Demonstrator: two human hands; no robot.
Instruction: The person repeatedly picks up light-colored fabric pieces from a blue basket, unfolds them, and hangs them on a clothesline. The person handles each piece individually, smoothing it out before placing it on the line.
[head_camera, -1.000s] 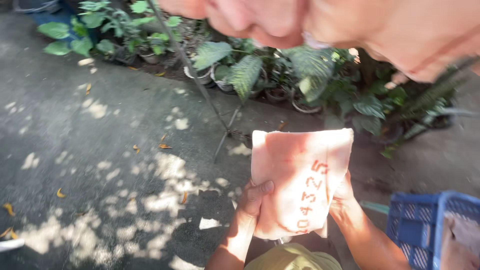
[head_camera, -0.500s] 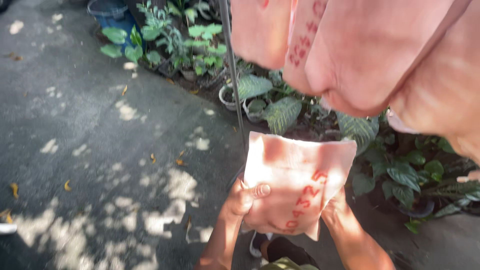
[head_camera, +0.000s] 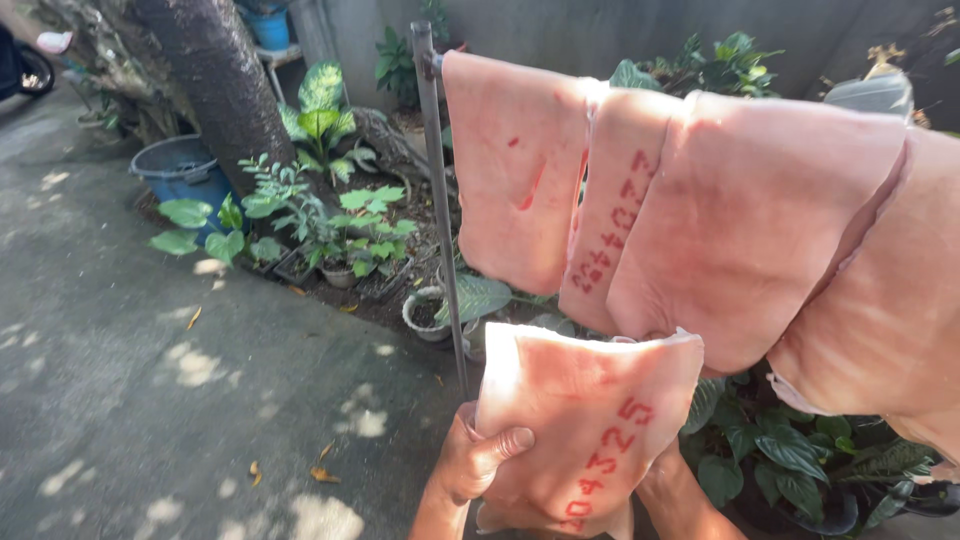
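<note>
Nearest the camera, both hands hold up a pink slab (head_camera: 590, 420) of raw skin with red stamped marks, just to the right of the metal pole (head_camera: 437, 190). The left hand (head_camera: 472, 462) is clamped on the slab's left edge, thumb laid across its front and the other fingers behind it, close beside the foot of the pole. The right hand (head_camera: 668, 480) sits behind the slab's lower right corner; only its wrist and heel show, so I cannot tell how its fingers are set. The slab's top edge reaches up to just under the hung slabs (head_camera: 700, 200), four or so pink pieces draped side by side from the pole's top and running off to the right, one with red stamps too. Below and behind them, right of the pole, are dark leafy plants (head_camera: 790, 450). Left of the pole lies grey paving (head_camera: 150, 400) with sun patches and dry leaves. Further back on that side stand small potted plants (head_camera: 320, 235), a blue bucket (head_camera: 180, 170) and a tree trunk (head_camera: 210, 80), with a grey wall (head_camera: 600, 30) beyond.
</note>
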